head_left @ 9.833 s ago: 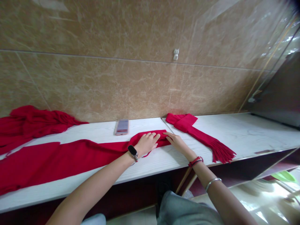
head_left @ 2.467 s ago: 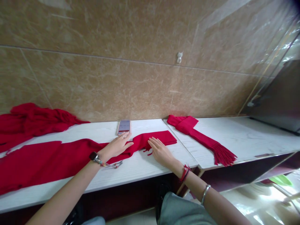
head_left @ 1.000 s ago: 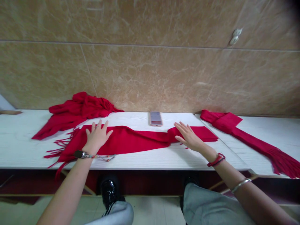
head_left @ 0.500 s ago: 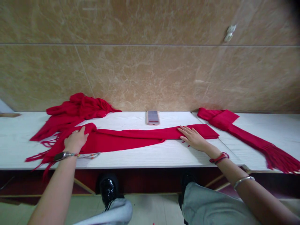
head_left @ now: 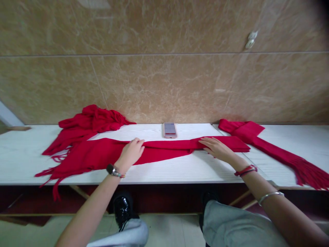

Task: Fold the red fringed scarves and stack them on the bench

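Observation:
A long red scarf (head_left: 164, 145) lies across the white bench top, folded into a narrow band on the right and spreading wider toward its fringed left end. On its left half, my left hand (head_left: 132, 152) has its fingers bent over the top edge, pinching the fold. My right hand (head_left: 217, 150) rests with fingers stretched out on the folded band near the right end. Some fringe hangs over the front edge at the left. The cloth under both palms is hidden.
A crumpled red scarf (head_left: 92, 121) lies behind on the left. Another red scarf (head_left: 269, 145), crossed over itself, lies at the right with its fringe toward the front edge. A phone (head_left: 170, 130) sits by the tiled wall (head_left: 164, 89). Open shelving (head_left: 164, 199) is below.
My left hand has moved right along the scarf from near its fringed end to mid-left. My right hand stays on the folded band. The view has shifted slightly.

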The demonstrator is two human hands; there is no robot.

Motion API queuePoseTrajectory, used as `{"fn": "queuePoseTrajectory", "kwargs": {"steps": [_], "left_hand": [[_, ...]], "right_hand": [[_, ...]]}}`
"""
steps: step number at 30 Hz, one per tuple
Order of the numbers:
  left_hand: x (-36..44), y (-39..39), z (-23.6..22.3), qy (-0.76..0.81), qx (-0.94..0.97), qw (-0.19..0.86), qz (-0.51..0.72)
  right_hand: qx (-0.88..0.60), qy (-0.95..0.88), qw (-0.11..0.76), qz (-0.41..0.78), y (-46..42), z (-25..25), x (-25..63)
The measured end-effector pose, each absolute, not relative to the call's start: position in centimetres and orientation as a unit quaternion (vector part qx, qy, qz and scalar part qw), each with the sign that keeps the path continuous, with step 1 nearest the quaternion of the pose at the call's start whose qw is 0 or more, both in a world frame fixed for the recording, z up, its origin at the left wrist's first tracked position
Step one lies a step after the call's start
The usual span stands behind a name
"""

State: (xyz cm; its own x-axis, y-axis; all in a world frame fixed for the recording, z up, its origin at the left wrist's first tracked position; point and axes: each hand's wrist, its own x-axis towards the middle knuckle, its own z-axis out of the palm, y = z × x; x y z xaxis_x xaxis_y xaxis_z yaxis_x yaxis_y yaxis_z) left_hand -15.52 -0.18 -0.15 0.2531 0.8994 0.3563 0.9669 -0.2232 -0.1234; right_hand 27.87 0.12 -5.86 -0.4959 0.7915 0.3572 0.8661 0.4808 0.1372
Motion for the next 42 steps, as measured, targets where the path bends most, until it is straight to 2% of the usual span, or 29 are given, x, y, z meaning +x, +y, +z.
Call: {"fn": "queuePoseTrajectory", "kwargs": {"steps": [6, 16, 23, 30, 35, 40, 42], "left_hand": [[-3.5, -2.1, -1.4, -0.386, -0.919, 0.044, -0.072], [6.3, -1.3, -2.5, -0.338, -0.938, 0.030, -0.067], [3.6, -0.5, -1.9, -0.316, -0.949, 0.010, -0.002], [0.2, 0.0, 1.1, -0.258, -0.966, -0.007, -0.002], [-1.3, -0.2, 0.1, -0.383, -0.918, 0.096, -0.042], [-5.2, 0.5, -2.4, -0.486, -0.873, 0.001, 0.040], [-7.5, 1.0, -2.8, -0.507, -0.861, 0.001, 0.045]], "right_hand": [[-0.525, -0.830, 0.165, -0.090, 0.9, -4.5, 27.2], [-0.473, -0.849, 0.234, -0.028, 1.2, -3.8, 27.8], [-0.414, -0.879, 0.230, -0.053, 1.0, -5.4, 28.6], [-0.403, -0.885, 0.205, -0.111, 0.5, -6.0, 28.6], [-0.407, -0.882, 0.207, -0.120, 0.0, -5.6, 28.3], [-0.402, -0.882, 0.214, -0.119, 0.2, -5.9, 28.4], [-0.403, -0.881, 0.216, -0.119, 0.5, -6.1, 28.6]]}}
